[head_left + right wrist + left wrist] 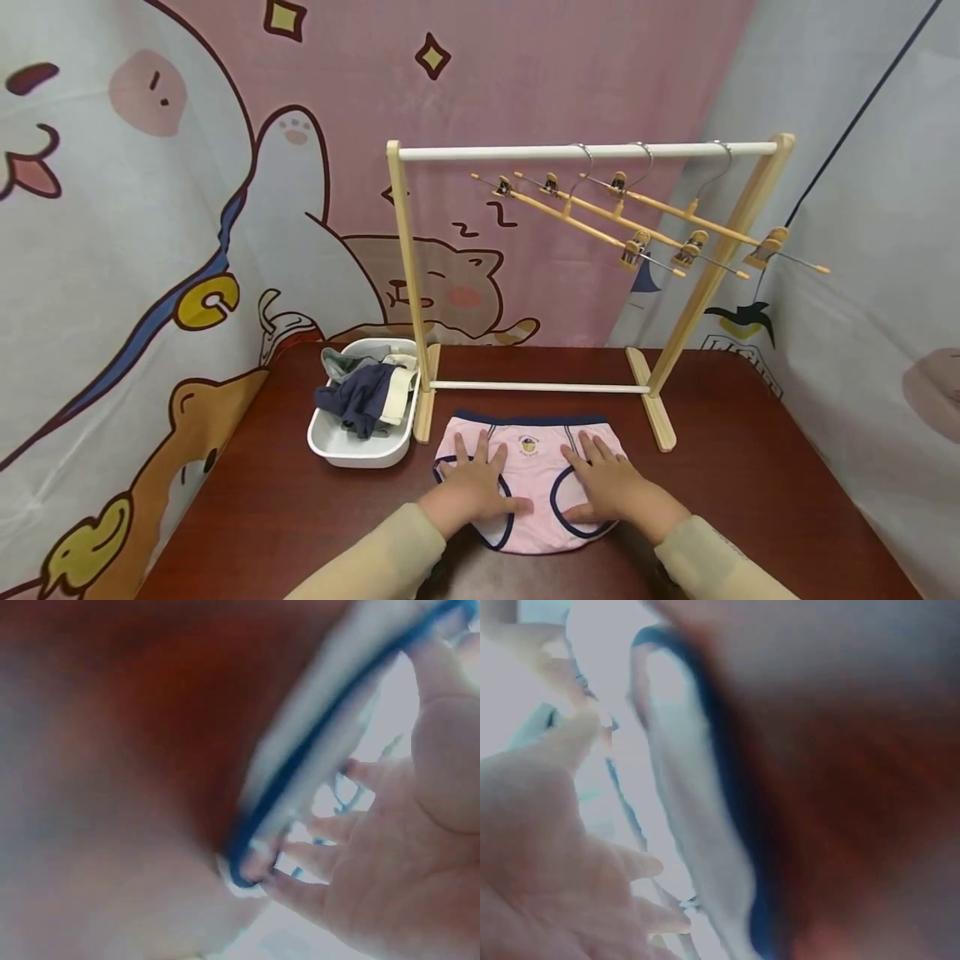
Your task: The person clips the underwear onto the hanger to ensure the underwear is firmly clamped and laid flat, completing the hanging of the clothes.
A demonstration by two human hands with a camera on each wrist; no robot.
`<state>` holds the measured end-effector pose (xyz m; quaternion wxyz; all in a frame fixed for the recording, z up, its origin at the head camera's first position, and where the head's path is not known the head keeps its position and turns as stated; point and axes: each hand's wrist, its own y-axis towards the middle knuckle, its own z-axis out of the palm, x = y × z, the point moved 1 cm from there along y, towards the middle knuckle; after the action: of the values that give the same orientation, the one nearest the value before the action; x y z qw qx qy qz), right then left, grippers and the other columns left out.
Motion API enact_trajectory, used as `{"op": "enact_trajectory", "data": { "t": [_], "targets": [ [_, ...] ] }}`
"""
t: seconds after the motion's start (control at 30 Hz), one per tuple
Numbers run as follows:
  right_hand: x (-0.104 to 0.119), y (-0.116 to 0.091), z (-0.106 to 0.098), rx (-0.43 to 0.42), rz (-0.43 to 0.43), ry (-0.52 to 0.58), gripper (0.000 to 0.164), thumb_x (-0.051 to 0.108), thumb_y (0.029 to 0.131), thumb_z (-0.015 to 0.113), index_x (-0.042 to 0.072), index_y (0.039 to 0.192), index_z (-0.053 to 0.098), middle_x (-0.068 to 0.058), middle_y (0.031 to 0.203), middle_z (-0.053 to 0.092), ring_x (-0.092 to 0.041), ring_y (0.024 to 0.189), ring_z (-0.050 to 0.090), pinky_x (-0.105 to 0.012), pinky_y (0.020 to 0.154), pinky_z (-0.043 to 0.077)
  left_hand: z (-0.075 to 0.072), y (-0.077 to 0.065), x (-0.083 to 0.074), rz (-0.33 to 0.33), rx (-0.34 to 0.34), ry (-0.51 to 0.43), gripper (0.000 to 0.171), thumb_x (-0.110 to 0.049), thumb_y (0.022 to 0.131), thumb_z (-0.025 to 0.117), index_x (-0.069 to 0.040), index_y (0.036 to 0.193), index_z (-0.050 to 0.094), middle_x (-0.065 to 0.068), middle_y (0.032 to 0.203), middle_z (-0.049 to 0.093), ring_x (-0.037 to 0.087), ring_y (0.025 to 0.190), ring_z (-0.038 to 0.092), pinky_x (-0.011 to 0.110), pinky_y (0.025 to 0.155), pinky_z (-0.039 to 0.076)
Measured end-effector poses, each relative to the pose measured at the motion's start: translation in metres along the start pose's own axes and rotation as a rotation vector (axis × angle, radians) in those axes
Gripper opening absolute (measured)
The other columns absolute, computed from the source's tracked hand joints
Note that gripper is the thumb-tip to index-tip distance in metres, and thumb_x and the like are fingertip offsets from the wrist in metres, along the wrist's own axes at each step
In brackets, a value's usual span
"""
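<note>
Pink underpants (536,475) with navy trim and a small printed badge lie spread front-up on the brown table, waistband toward the rack. My left hand (474,487) rests on their left half, fingers straight and spread over the leg opening. On the right half lies my right hand (611,485), its fingers also straight and spread, thumb across the navy-edged leg opening. In the left wrist view the left hand (547,847) is beside the blurred, navy-edged fabric. The right wrist view has the right hand (405,847) with extended fingertips at the navy trim.
A wooden rack (408,267) with a white top bar stands behind the underpants. Three clip hangers (592,229) hang from its right part. Left of the rack, a white basin (367,454) contains folded dark, grey and cream clothes (363,398). A cartoon-printed cloth (525,83) covers the back.
</note>
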<state>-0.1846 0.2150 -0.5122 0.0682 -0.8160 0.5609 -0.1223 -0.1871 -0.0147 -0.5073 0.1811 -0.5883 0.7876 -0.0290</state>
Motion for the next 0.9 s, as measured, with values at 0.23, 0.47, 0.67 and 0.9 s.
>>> {"op": "enact_trajectory", "data": {
  "t": [0.23,0.47,0.67,0.9],
  "targets": [
    [0.001,0.007,-0.071,-0.330,-0.124,0.041,0.061,0.033,0.073,0.080,0.008,0.124,0.059,-0.018,0.134,0.051,-0.040,0.118,0.052,-0.056,0.090,0.044,-0.053,0.009,0.021,0.058,-0.319,-0.273,0.068,-0.043,0.086,0.064,-0.011,0.141,0.041,0.018,0.144,0.041,0.040,0.131,0.040,0.058,0.099,0.039],
    [0.028,0.007,-0.175,-0.880,-0.291,0.037,0.024,0.014,0.079,0.071,0.010,0.103,0.067,-0.006,0.103,0.064,-0.026,0.094,0.060,-0.044,0.077,0.050,-0.120,0.022,0.056,0.103,-0.761,-0.608,0.054,-0.017,0.090,0.060,-0.005,0.138,0.037,0.020,0.133,0.043,0.033,0.123,0.044,0.047,0.101,0.039],
    [0.053,0.005,-0.248,-1.147,-0.326,-0.062,0.026,0.014,0.082,0.065,0.005,0.107,0.063,-0.014,0.108,0.059,-0.032,0.095,0.055,-0.048,0.073,0.045,-0.161,0.037,0.073,0.117,-0.902,-0.738,0.056,-0.014,0.097,0.049,-0.002,0.145,0.022,0.024,0.141,0.030,0.035,0.131,0.033,0.048,0.106,0.032],
    [0.061,0.023,-0.298,-1.043,-0.028,-0.179,0.036,0.024,0.087,0.062,-0.004,0.110,0.057,-0.020,0.104,0.056,-0.038,0.092,0.056,-0.050,0.074,0.047,-0.182,0.054,0.083,0.114,-0.819,-0.804,0.051,-0.016,0.102,0.038,-0.004,0.148,0.021,0.024,0.138,0.040,0.034,0.126,0.043,0.046,0.104,0.037]
  ]
}}
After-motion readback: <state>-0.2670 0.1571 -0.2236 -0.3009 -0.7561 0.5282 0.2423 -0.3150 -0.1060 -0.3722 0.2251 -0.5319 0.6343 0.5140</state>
